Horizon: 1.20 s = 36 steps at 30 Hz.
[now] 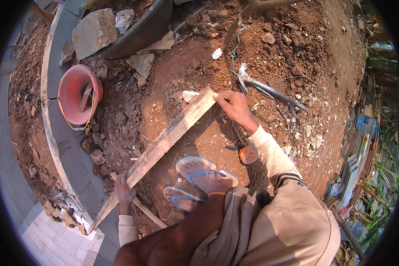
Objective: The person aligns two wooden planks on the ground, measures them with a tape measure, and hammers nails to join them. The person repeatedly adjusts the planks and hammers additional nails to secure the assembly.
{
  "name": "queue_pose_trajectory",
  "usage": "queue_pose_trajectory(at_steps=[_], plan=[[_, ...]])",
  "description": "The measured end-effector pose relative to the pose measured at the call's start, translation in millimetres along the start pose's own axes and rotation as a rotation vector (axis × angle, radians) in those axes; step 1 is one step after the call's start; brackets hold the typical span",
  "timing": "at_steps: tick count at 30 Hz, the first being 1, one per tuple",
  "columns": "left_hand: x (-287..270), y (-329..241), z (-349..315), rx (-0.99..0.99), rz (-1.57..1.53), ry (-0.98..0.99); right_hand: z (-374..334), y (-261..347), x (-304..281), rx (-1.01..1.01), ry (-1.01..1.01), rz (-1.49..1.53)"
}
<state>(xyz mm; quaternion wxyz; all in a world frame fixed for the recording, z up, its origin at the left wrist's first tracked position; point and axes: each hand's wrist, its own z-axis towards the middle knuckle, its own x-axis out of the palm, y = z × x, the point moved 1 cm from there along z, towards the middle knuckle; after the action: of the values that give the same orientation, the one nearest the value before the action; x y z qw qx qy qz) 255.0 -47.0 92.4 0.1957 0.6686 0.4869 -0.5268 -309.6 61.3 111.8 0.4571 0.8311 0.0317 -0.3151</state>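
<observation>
Bare reddish-brown dirt [159, 108], strewn with clods and pebbles, fills most of the view. Along its left side curves a strip of grey paving [66, 137]. At the upper left stands a big dark tub [142, 33], with a flat stone slab [95, 32] lying in or against it; which of the two cannot be made out.

A long, rough board [164, 139] slants across the middle, its lower end over the paving and its upper end above the dirt, in front of the person's feet. The left hand [125, 193] has its grip clamped on the board toward the lower end. The right hand [235, 106] has its grip closed on the upper end, thumb and fingers at the corner.

Left of the board, a red bucket [71, 99] sits tilted, its mouth facing the viewer, with a piece of wood [84, 99] inside. A hammer [275, 92] lies on the dirt just beyond the right hand, head to the left. Blue-strapped sandals [204, 172] are on the feet. A thin stick [150, 213] lies beside the left hand. Near the right forearm is a small orange round thing [248, 155], its kind unclear. Smallest is a white stone [217, 53], well apart from the board.
</observation>
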Motion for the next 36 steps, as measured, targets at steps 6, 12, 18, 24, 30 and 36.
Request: queue_pose_trajectory(at_steps=[6, 12, 18, 24, 30, 36], plan=[[8, 9, -4, -0.012, 0.017, 0.009, -4, -3, 6, -0.107, -0.120, 0.054], [5, 9, 0, -0.027, -0.003, 0.026, 3, -8, 7, -0.083, -0.103, -0.028], [-5, 1, 6, -0.049, -0.017, 0.092, 3, -4, 4, 0.061, -0.079, -0.026], [-7, -4, 4, -0.063, 0.014, 0.090, 3, -13, 11, 0.143, -0.079, -0.001], [-11, -12, 5, -0.099, 0.020, 0.096, 12, -37, 6, 0.118, -0.060, 0.377], [-8, -10, 6, -0.097, -0.003, 0.083, -18, -31, 19, -0.141, -0.392, 0.186]])
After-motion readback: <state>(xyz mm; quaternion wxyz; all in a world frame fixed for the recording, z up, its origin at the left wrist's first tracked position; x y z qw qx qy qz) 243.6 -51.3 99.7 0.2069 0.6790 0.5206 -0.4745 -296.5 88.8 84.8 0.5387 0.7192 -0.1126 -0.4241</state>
